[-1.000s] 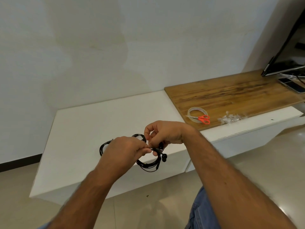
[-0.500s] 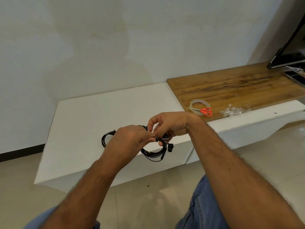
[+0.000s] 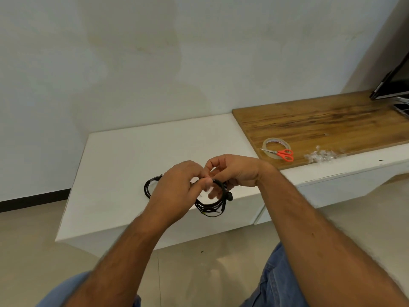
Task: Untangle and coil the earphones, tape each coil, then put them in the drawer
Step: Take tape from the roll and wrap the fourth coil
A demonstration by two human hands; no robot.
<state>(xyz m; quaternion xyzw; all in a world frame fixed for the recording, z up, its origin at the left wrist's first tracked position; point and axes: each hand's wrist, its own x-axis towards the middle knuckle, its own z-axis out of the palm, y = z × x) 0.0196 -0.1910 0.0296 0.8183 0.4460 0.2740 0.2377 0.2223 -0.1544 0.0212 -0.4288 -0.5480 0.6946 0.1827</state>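
I see both hands pinching one black coil (image 3: pixel 210 203) above the worktop (image 3: pixel 124 156) edge: left hand (image 3: pixel 177 191), right hand (image 3: pixel 234 171). Tape (image 3: pixel 273 144) lies right (nearer that hand).

We hold one earphone coil (image 3: pixel 210 204) over the cabinet top's (image 3: pixel 137 151) near edge; a second coil (image 3: pixel 149 187) lies on it at nine o'clock. At two o'clock, scissors (image 3: pixel 281 153) rest across a tape roll (image 3: pixel 275 144) on the wooden board (image 3: pixel 321 122), plastic scraps (image 3: pixel 321 155) just beyond at three o'clock.

Grained wood panel (image 3: pixel 327 127) beside matt white cabinet (image 3: pixel 143 156).
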